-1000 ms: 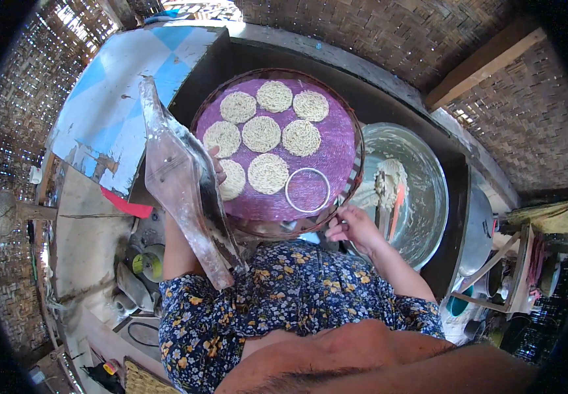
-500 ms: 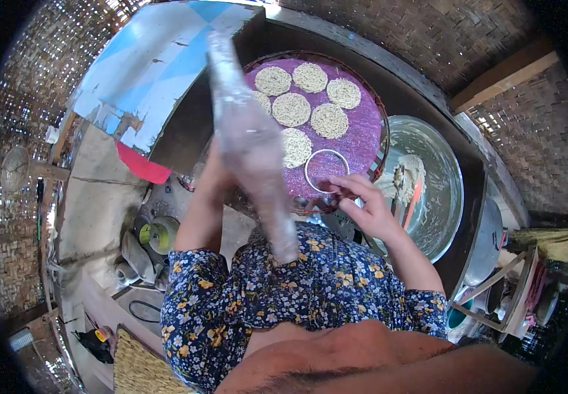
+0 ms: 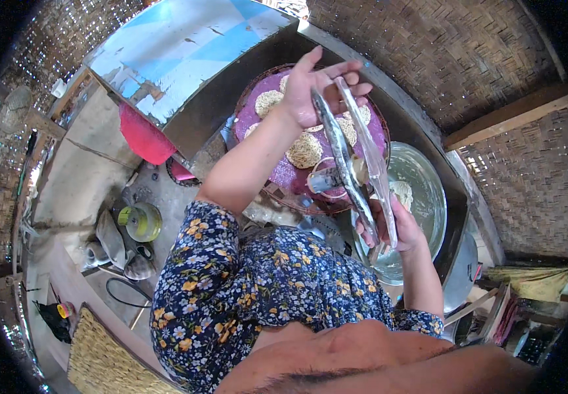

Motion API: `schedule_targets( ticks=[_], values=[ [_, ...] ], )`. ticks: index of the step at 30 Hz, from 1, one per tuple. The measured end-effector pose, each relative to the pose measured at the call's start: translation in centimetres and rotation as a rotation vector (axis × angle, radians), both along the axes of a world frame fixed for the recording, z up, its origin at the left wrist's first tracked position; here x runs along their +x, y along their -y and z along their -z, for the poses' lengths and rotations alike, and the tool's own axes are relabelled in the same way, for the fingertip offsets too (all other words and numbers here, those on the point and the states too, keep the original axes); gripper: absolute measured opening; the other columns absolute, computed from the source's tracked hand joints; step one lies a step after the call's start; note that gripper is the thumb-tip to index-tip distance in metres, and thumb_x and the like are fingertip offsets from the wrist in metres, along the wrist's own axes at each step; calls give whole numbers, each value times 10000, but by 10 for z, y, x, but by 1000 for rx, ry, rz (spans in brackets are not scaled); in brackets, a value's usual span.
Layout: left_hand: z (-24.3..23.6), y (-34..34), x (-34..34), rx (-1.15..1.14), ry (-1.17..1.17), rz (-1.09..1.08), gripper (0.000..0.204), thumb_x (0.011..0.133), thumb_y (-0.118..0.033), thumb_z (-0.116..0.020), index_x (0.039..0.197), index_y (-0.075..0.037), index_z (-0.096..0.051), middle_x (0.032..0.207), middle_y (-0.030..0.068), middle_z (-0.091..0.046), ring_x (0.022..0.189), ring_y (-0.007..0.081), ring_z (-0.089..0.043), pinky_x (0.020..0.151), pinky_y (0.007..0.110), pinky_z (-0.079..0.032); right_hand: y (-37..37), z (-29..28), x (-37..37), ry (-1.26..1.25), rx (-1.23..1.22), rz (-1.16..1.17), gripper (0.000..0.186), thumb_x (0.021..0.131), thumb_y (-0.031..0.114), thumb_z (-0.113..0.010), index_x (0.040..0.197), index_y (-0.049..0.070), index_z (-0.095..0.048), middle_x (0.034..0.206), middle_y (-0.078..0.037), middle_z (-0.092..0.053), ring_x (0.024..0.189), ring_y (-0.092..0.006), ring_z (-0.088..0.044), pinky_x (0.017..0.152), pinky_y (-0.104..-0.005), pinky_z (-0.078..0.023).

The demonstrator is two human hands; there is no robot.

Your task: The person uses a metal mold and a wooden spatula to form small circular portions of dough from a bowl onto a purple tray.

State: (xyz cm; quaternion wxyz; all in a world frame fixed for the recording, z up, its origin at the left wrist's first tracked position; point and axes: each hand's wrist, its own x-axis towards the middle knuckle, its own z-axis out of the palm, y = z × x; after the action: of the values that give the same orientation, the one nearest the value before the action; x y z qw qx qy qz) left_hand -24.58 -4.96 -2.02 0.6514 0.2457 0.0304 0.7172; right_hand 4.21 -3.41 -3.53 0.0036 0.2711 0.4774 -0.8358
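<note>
A hand press (image 3: 371,154) with two long worn bars and a short cylinder between them is held slanting over the round tray's near right part. My right hand (image 3: 399,228) grips the lower ends of the bars. By the upper ends, my left hand (image 3: 323,85) is open, palm up and fingers spread, touching or nearly touching the bars. Beneath lies a purple-covered round tray (image 3: 283,172) with a woven rim. Several round lattice-like dough discs (image 3: 304,151) rest on it, some hidden by my left arm. A thin pale ring (image 3: 315,172) sits under the cylinder, partly covered.
To the right of the tray stands a large metal basin (image 3: 428,197) with pale dough (image 3: 402,192) in it. A blue-and-white painted board (image 3: 166,59) is at the far left. A pink-red cloth (image 3: 145,134) hangs below it. Lower left are a green container (image 3: 143,222) and a woven mat (image 3: 103,354).
The press has moved right and now tilts over the tray. My right hand has let go of the ring and taken the bars' lower ends. My left hand has spread its fingers.
</note>
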Motion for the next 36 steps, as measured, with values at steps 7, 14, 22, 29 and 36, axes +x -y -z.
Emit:
schedule_targets(
  ticks=[7, 14, 22, 29, 36],
  values=[
    [34, -22, 24, -146, 207, -117, 483, 851, -481, -350, 983, -40, -495, 532, 9, -410, 554, 189, -449, 633, 363, -409, -27, -18, 5, 331, 332, 64, 532, 874, 499, -280, 931, 30, -525, 622, -100, -583, 460, -154, -546, 405, -252, -428],
    [39, -6, 27, -312, 192, -223, 437, 859, -475, -358, 939, -70, -503, 475, -55, -299, 445, 105, -341, 540, 334, -402, -14, -27, -2, 378, 505, -6, 558, 860, 509, -324, 814, 5, -558, 573, -86, -560, 429, -147, -520, 390, -265, -424],
    [37, -8, -8, -249, 120, -308, 435, 844, -489, -375, 901, -81, -512, 438, -43, -296, 383, 114, -347, 507, 334, -438, -19, -8, -27, 372, 733, -11, 577, 835, 541, -363, 725, 8, -555, 531, -57, -516, 408, -131, -488, 366, -252, -384],
    [47, -22, 9, -279, 195, -287, 491, 827, -547, -355, 849, -90, -533, 400, -52, -243, 352, 99, -286, 466, 284, -354, -28, -16, -16, 421, 938, 47, 503, 845, 463, -422, 714, -6, -547, 520, -48, -499, 393, -114, -463, 362, -243, -363],
    [48, 1, 34, -409, 226, -292, 504, 826, -570, -330, 717, -109, -505, 390, -65, -212, 324, 76, -227, 407, 247, -280, -10, -24, -1, 508, 885, 16, 471, 854, 441, -413, 681, 18, -526, 496, -26, -469, 381, -99, -428, 350, -234, -329]
  ],
)
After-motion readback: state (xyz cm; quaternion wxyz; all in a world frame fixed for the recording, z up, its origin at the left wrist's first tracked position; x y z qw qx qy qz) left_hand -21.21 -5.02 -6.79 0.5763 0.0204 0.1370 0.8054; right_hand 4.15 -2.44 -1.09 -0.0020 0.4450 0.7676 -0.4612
